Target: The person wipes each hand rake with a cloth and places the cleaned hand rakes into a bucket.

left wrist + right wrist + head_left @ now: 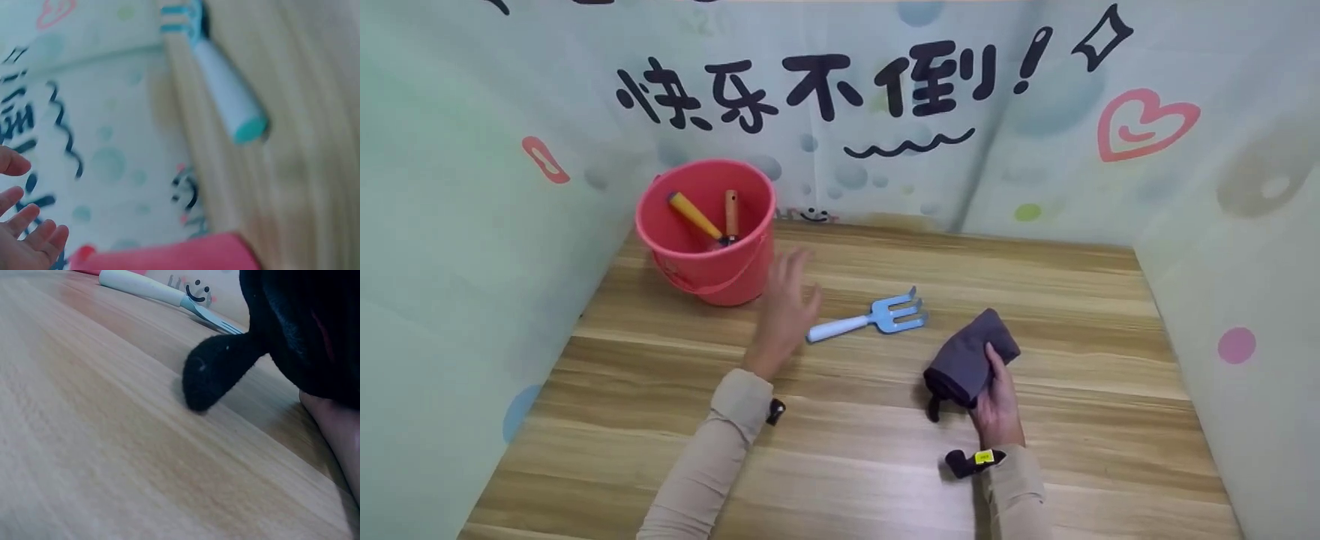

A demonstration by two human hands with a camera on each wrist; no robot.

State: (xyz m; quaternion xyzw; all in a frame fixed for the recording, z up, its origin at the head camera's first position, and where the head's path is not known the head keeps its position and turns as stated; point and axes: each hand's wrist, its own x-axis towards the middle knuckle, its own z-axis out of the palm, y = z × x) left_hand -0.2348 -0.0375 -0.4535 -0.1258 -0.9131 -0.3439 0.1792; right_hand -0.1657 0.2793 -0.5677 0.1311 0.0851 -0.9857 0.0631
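My right hand [997,401] holds a folded dark grey cloth [971,352], thumb on top and the other fingers beneath it. A black, finger-like end [211,371] hangs from the cloth close to the table; I cannot tell exactly what item it is. With fingers extended and nothing in it, my left hand [786,315] hovers between the pink bucket [750,277] and a blue hand fork [870,319] with a pale handle. The fork lies on the table, tines to the right. In the left wrist view, the fork's handle [228,90] appears apart from the fingers.
Inside the bucket, a yellow handle [695,216] and a wooden handle [732,214] lean upward; their lower ends are mostly hidden. The wood-grain table [847,465] is bordered by a printed cloth backdrop [870,180] at the back and both sides.
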